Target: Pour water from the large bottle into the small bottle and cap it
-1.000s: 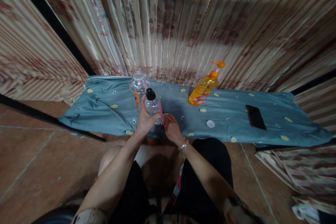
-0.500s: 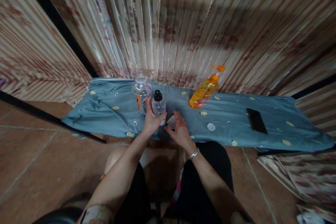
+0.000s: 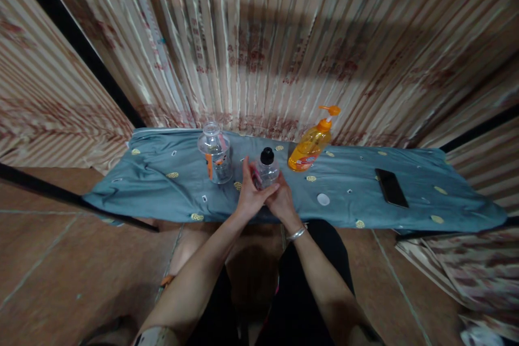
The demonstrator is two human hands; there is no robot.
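Note:
A small clear bottle [image 3: 268,173] with a black cap [image 3: 267,155] stands upright between my two hands. My left hand [image 3: 252,194] is closed around its left and front side, the thumb lying across the front. My right hand [image 3: 282,200] is closed against the lower right side of the bottle, partly covered by my left thumb. The bottle's base is hidden by my hands. To the left stands a larger clear bottle [image 3: 221,165] without a lid, with an orange and black print. A pump bottle [image 3: 308,148] of orange liquid is at the right, beyond a white disc [image 3: 323,199].
A dark phone [image 3: 391,188] lies toward the right end of the narrow table, which has a blue-green patterned cloth [image 3: 154,194]. Striped curtains [image 3: 259,54] hang right behind it. Dark frame poles [image 3: 77,43] rise at the sides, and my knees are under the front edge.
My left hand has moved the small bottle to the right, away from the larger one. My right hand has closed in beside it. The whitish thing by my right hand is now out of sight.

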